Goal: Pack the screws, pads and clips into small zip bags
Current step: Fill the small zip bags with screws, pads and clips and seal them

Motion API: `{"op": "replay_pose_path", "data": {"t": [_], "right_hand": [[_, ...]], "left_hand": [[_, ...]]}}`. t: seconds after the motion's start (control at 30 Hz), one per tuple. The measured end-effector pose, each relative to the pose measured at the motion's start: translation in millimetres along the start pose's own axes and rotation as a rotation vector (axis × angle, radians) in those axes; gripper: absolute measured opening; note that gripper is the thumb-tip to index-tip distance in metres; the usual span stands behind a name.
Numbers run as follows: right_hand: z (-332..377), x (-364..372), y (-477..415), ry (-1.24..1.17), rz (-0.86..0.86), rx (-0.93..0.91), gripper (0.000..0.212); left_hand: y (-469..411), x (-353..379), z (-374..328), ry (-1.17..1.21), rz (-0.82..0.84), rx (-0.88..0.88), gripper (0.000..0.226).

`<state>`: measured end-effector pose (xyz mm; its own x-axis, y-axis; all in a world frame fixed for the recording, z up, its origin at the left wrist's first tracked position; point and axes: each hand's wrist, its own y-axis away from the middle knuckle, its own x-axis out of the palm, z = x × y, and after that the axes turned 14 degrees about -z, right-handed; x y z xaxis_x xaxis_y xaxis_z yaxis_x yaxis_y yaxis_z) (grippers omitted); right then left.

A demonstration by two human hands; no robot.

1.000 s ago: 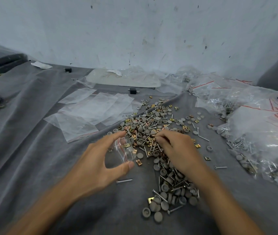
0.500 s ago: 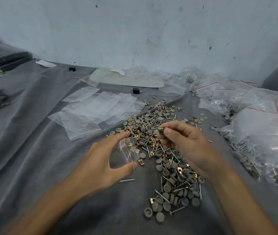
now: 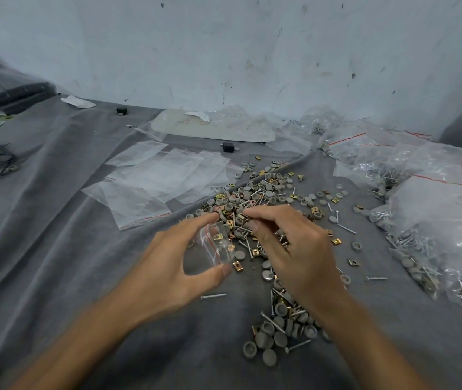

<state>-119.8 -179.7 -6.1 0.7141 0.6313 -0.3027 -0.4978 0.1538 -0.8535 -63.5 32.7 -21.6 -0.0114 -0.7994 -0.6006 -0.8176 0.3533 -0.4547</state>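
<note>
Just one zip bag (image 3: pixel 218 244) in left hand (image 3: pixel 172 266)

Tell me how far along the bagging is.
Done: filled bags piled at right. In hand: left hand holds a small bag; right hand pinches a small part beside it. Remaining: a large loose pile of screws, pads and clips, plus empty bags flat on the cloth.

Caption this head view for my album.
Left hand holds a small zip bag; right hand hovers beside it over a pile of parts.
</note>
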Motion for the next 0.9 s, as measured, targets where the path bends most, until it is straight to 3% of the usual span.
{"op": "replay_pose_path", "data": {"t": [0.23,0.4,0.5,0.7,0.8,0.9], "right_hand": [[2,6,7,0.02,-0.11,-0.187,0.019],[2,13,11,0.049,-0.002,-0.183,0.014],[2,15,12,0.082,0.107,-0.122,0.022],[-27,-10,-7,0.109,0.012,0.272,0.041],[-41,-13,-7,0.243,0.138,0.311,0.025],[-48,-11,-7,0.322,0.378,0.309,0.012]], "left_hand": [[0,-1,1,0.005,-0.007,-0.002,0.084],[0,-1,-1,0.014,-0.018,0.007,0.084],[0,-1,-1,0.013,-0.027,0.027,0.082],[0,-3,0,0.006,-0.001,0.018,0.082],[1,-3,0,0.014,-0.004,0.011,0.084],[1,-4,0,0.02,-0.008,-0.008,0.087]]}}
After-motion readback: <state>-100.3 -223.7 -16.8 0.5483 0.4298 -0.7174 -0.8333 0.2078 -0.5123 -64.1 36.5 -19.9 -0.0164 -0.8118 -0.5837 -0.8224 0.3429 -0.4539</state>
